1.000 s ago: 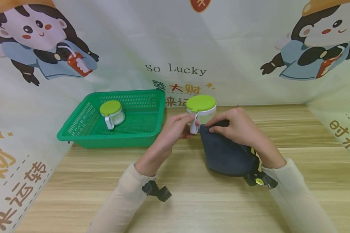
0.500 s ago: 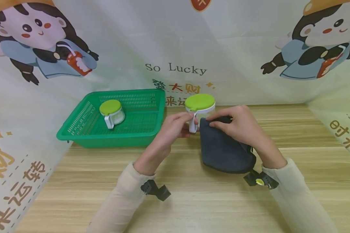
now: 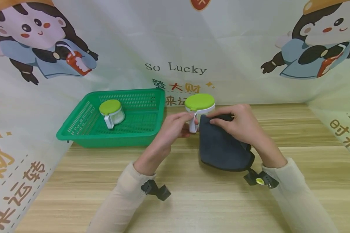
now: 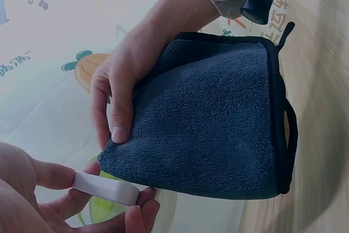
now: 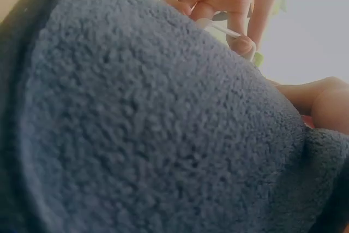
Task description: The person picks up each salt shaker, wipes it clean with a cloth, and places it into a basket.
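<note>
A clear jar with a green lid (image 3: 200,101) and a white handle (image 3: 193,124) is held up by my left hand (image 3: 175,127), whose thumb and fingers grip the handle. My right hand (image 3: 239,124) pinches a dark grey-blue cloth (image 3: 224,147) near its upper corner. The folded cloth hangs down in front of the jar's lower right side and hides part of it. In the left wrist view the fuzzy cloth (image 4: 207,118) fills the middle, just beyond the white handle (image 4: 109,187). The cloth (image 5: 152,107) covers most of the right wrist view.
On the left of the wooden table (image 3: 186,200) stands a green plastic basket (image 3: 113,142). A second jar with a green lid (image 3: 110,107) and white handle sits inside it. A printed curtain (image 3: 236,48) closes off the back and sides.
My right hand has raised the cloth slightly, and its hanging lower edge has swung up and left. The jar in my left hand has shifted a little up and left.
</note>
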The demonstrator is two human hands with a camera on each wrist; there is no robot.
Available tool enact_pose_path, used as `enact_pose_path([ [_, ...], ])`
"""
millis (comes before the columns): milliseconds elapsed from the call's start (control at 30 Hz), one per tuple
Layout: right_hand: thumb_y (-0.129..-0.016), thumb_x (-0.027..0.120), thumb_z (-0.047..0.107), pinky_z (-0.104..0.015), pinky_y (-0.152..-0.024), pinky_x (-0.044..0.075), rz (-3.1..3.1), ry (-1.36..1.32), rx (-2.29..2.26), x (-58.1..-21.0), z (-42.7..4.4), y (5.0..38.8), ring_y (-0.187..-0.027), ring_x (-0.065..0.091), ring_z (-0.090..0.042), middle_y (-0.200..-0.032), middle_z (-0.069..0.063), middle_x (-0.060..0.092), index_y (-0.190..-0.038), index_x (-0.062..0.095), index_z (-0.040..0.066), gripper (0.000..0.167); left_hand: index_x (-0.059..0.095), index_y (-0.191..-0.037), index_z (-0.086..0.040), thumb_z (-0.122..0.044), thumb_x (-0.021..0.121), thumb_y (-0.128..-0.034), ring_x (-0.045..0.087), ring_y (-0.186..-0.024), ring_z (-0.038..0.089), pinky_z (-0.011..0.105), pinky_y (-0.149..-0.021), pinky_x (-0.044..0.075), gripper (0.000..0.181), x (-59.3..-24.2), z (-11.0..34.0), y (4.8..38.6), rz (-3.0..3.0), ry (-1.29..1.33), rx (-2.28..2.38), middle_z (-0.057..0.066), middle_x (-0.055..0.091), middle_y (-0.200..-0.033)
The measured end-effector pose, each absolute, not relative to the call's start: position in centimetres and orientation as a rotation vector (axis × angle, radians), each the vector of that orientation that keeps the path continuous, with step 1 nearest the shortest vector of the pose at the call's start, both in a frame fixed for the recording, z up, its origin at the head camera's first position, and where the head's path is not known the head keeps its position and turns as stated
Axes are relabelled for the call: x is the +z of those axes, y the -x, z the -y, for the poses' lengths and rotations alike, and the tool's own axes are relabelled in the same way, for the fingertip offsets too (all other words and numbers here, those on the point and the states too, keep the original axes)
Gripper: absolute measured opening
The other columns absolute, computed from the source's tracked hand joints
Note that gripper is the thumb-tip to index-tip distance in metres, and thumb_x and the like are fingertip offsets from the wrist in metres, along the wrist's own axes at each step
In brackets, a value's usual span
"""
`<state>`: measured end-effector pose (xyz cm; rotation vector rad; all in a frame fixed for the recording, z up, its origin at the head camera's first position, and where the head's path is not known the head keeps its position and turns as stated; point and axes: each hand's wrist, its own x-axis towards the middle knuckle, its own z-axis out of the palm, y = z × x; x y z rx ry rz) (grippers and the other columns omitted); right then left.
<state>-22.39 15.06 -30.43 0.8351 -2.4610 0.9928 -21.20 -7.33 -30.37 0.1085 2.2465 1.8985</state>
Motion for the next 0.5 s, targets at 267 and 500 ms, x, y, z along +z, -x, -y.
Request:
enact_pose_path([
  [267,-0.085,0.083,0.011,-0.036,-0.079,0.052,2.584,-0.883,0.914,-30.4,-15.13,22.6,-0.095,0.075,-0.019,-0.095,0.0,0.082,-0.098,0.084,0.018,0.015,0.071,-0.096,-0.01,-0.036,0.054,-0.1069,0.072,-0.087,0.015,0.026,-0.073,0.054,0.033,-30.28,7.27,21.12,-2.231,-0.123,1.906,0.008,0.076,-0.099],
  [500,-0.087,0.083,0.01,-0.032,-0.085,0.057,2.456,-0.812,1.011,-30.42,-15.23,22.51,-0.1,0.076,-0.02,-0.098,-0.003,0.082,-0.101,0.084,0.016,0.015,0.072,-0.097,-0.01,-0.036,0.054,-0.1066,0.072,-0.088,0.02,0.026,-0.072,0.054,0.033,-30.4,7.26,21.16,-2.231,-0.119,1.907,0.007,0.075,-0.096],
])
